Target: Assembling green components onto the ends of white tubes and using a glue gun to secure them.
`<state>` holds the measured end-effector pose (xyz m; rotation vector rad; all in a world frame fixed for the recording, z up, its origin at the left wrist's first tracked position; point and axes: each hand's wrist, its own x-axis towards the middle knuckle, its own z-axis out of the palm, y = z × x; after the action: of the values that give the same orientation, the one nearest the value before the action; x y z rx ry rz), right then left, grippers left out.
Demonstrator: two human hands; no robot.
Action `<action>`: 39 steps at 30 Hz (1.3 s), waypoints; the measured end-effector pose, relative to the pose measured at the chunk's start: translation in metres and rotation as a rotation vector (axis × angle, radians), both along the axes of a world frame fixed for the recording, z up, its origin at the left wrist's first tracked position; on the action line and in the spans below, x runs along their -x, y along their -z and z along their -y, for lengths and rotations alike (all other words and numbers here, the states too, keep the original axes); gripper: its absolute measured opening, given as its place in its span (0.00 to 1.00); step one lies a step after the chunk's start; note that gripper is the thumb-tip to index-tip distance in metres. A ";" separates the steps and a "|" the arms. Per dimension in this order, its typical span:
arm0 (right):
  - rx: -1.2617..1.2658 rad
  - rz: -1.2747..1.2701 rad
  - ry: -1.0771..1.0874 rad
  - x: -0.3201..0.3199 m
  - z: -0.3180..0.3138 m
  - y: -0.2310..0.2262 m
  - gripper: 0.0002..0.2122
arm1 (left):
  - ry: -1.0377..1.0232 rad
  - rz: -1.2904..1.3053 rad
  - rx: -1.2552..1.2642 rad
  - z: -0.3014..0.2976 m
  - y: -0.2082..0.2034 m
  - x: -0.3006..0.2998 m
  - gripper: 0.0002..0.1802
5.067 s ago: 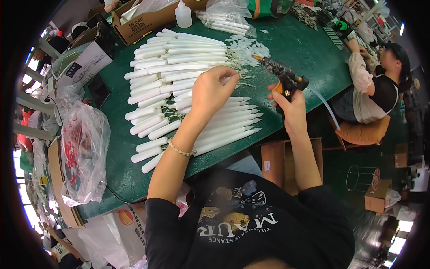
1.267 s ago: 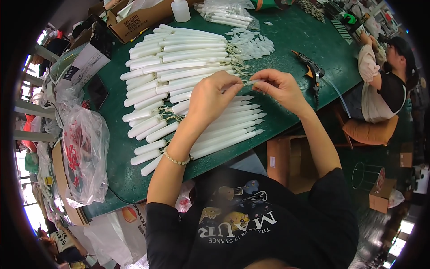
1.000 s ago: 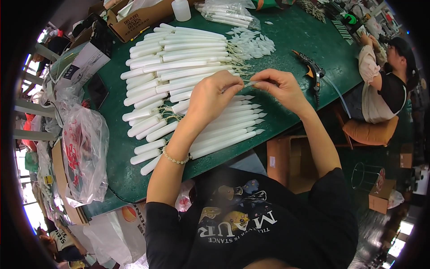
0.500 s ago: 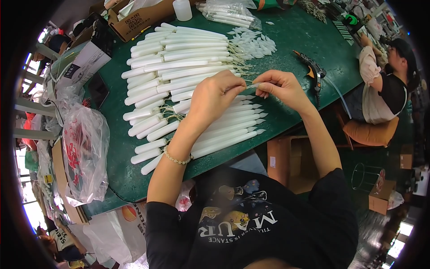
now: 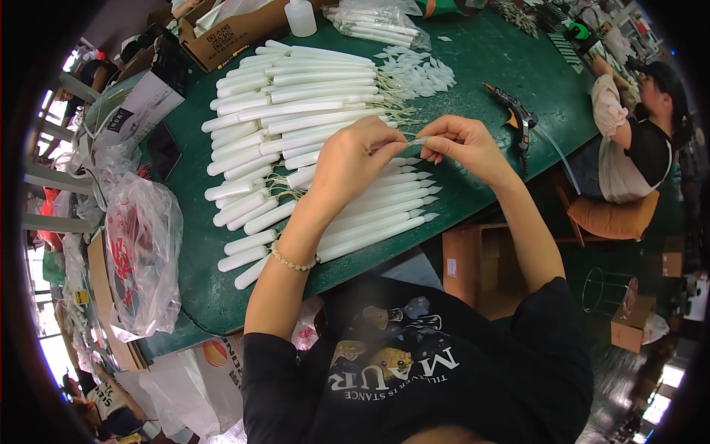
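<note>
My left hand (image 5: 359, 157) is closed in a pinch above the white candle sticks, its fingertips on something thin that I cannot make out. Close against it, my right hand (image 5: 464, 148) pinches a small pale translucent piece that looks like a flame-shaped tip (image 5: 419, 141). Under and beyond my left hand lie rows of white candle sticks (image 5: 318, 75) with thin wires (image 5: 390, 92) at their right ends. Nearer me, several sticks with flame tips fitted (image 5: 377, 223) lie side by side, partly covered by my left forearm. Loose flame tips (image 5: 418, 72) are heaped beyond my hands.
A glue gun (image 5: 515, 118) with a cord rests on the green table (image 5: 473, 78), right of my hands. Plastic bags (image 5: 144, 251) and a dark phone-like slab (image 5: 163, 150) are at the left. Behind stand a white bottle (image 5: 300, 18) and a cardboard box (image 5: 240, 29). A co-worker (image 5: 636, 140) sits at the right.
Both hands hold almost the same place, fingertips still together. The view has shifted very slightly; the candle sticks and tips lie as before.
</note>
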<state>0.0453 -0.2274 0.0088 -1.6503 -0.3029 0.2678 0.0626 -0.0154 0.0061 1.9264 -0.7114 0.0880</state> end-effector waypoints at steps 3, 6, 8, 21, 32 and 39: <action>0.004 0.009 0.004 0.001 -0.001 0.000 0.06 | 0.003 0.016 -0.036 0.000 -0.001 0.000 0.04; 0.003 0.027 0.016 0.002 -0.004 0.000 0.06 | 0.006 0.043 -0.033 0.000 0.001 0.000 0.04; -0.008 0.034 0.022 0.002 -0.004 0.001 0.06 | 0.000 0.040 -0.031 0.000 0.001 0.000 0.04; 0.018 0.072 0.043 0.002 -0.010 0.006 0.07 | -0.009 0.012 -0.034 0.001 0.002 -0.001 0.05; 0.009 0.069 0.067 0.002 -0.015 0.011 0.07 | -0.019 0.003 -0.033 0.000 0.005 -0.002 0.05; 0.012 0.059 0.098 -0.001 -0.013 0.011 0.07 | -0.001 0.163 -0.067 -0.013 0.004 -0.009 0.12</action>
<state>0.0468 -0.2142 -0.0022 -1.6816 -0.2650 0.1476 0.0716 -0.0029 0.0024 1.9997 -0.8307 0.2261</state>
